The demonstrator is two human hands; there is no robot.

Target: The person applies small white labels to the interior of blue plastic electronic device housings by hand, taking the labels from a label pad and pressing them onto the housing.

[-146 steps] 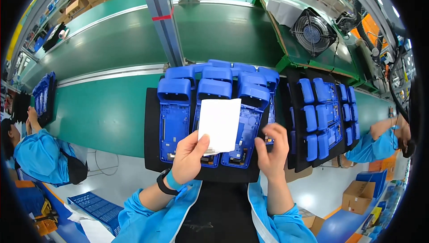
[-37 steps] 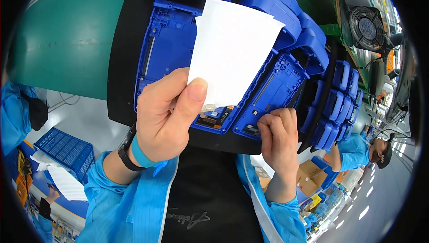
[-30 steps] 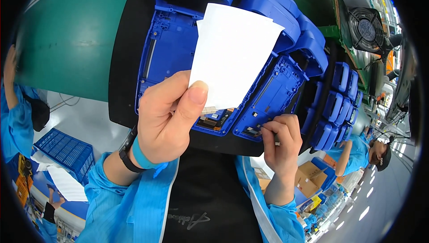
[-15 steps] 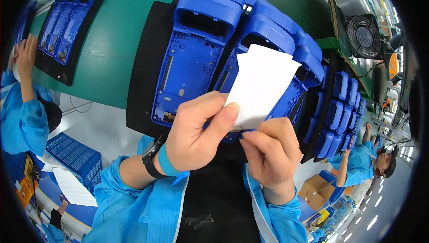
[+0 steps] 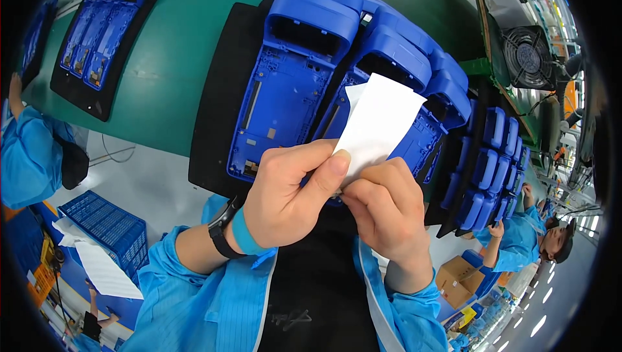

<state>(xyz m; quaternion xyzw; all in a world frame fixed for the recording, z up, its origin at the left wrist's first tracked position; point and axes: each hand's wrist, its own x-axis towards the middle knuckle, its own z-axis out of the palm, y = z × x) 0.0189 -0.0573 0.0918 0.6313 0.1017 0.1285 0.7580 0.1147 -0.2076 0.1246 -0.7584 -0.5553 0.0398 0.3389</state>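
We are holding a white sheet [image 5: 379,128] up in front of us with both hands, close over the near edge of the black tray [image 5: 217,119]. Our left hand [image 5: 288,193] is pinching the sheet's lower edge between thumb and forefinger, the thumb lying flat across the paper. Our right hand [image 5: 385,213] is meeting it just beside, its fingers curled in and pressing on the same lower corner of the sheet; a thin layer seems to be lifting at the sheet's upper left corner.

Behind the sheet, blue plastic housings [image 5: 291,80] are lying open side up in a row on the black tray, which is resting on the green belt [image 5: 155,73]. The sheet is covering part of the middle housing. At the tray's right edge a second tray of smaller blue parts [image 5: 489,164] is standing close by. Toward the belt's far left corner another black tray with blue housings [image 5: 97,34] is sitting well apart. At the far right a fan [image 5: 528,57] is standing beyond the belt.
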